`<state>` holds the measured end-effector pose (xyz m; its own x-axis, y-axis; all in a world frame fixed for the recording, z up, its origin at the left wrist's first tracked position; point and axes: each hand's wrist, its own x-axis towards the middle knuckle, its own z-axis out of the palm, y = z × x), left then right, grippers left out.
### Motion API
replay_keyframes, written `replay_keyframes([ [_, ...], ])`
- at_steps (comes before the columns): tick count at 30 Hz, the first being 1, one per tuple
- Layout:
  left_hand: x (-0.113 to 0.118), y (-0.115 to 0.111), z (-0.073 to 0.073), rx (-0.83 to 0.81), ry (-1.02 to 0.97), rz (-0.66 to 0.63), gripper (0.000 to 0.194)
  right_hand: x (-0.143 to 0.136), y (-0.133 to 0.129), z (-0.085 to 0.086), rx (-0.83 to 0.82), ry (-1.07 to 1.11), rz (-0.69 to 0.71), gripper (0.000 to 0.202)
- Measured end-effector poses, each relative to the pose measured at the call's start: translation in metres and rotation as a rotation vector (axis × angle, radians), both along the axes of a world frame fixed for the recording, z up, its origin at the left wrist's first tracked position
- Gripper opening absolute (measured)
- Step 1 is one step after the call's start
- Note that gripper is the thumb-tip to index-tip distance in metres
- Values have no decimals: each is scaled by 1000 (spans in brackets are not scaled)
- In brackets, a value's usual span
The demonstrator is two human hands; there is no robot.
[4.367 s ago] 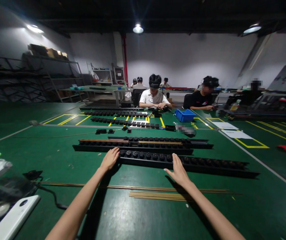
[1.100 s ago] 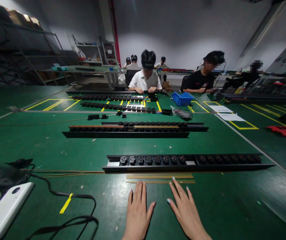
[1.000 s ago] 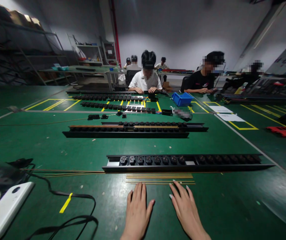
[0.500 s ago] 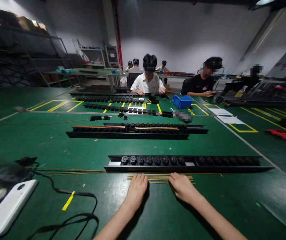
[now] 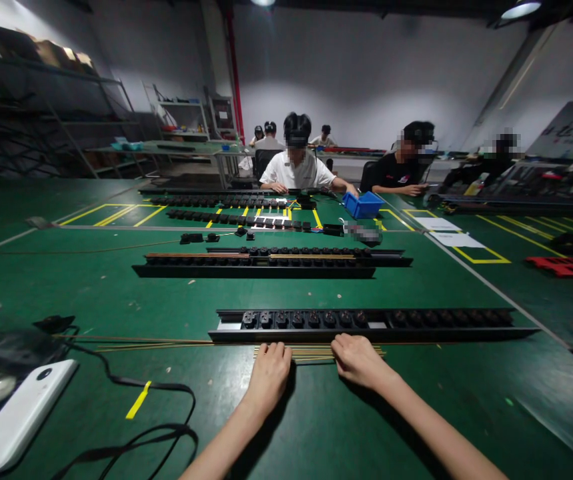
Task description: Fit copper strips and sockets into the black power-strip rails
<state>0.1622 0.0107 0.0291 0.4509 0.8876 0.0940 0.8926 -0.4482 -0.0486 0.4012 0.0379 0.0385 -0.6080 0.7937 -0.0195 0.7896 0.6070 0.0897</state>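
Several thin brass-coloured rods (image 5: 312,353) lie side by side on the green table, just in front of a long black channel (image 5: 366,335). My left hand (image 5: 269,371) rests over the rods toward their left end, fingers bent down and pressed together. Farther right, my right hand (image 5: 359,360) is closed in a pinch at the rods, close to the channel's front wall. The fingertips of both hands are hidden, so how many rods they grip cannot be made out. Inside the channel sits a row of black socket modules (image 5: 297,319).
Longer rods (image 5: 156,343) stretch out to the left. A black cable (image 5: 136,383), a yellow strip (image 5: 139,400) and a white phone-like device (image 5: 21,420) lie at left. Beyond are more channels (image 5: 256,271) and a blue bin (image 5: 363,205), which a co-worker's hand touches.
Both my hands have shifted slightly away from me, toward the channel, still closed at the rods. Across the table, a co-worker's hand has reached out to the blue bin.
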Motion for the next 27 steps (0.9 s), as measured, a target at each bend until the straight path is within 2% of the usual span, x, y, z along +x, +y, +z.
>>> replay_keyframes([
  [3, -10, 2, 13, 127, -66, 64, 22, 5, 3, 12, 49, 158, 38, 12],
  [6, -20, 11, 25, 249, -153, 93, 20, 8, 11, 23, 143, 456, 105, 13],
  [9, -24, 25, 29, 368, -309, 109, 19, 5, 22, 27, 252, 660, 119, 14],
  [13, -20, 35, 22, 438, -403, 91, 37, -5, 33, 25, 350, 720, 86, 14],
  [17, -17, 34, 11, 393, -392, 110, 53, -11, 38, 24, 368, 710, 85, 13],
  [27, -20, 32, -5, 338, -386, 117, 59, -12, 42, 22, 340, 655, 79, 15],
])
